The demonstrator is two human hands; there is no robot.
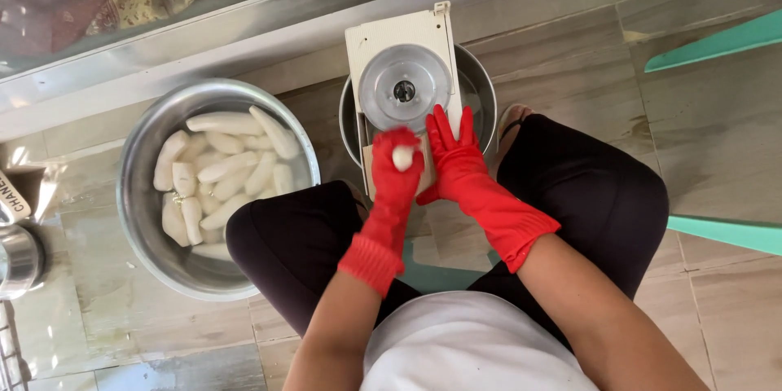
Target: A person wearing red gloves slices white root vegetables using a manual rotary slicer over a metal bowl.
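- The left hand (397, 164), in a red glove, has its fingers curled around a small white piece (402, 158), pressing it at the near edge of the slicer (399, 57).
- The piece's pale end faces up toward the camera; its long axis seems to run down into the fist, though most of it is hidden, so I cannot tell for sure.
- The slicer's round steel disc (405, 87) lies just beyond the left fingertips, toward the far edge of the floor.
- The right hand (456, 155), also gloved red, rests flat with fingers spread and straight on the slicer body, just beside the left hand and gripping nothing.
- The left hand is the one on the piece; the right merely touches the slicer.
- A steel basin (138, 195) of peeled white roots (220, 171) stands on the tiled floor at the person's left, well apart from both hands.
- A second bowl (482, 90) sits under the slicer.
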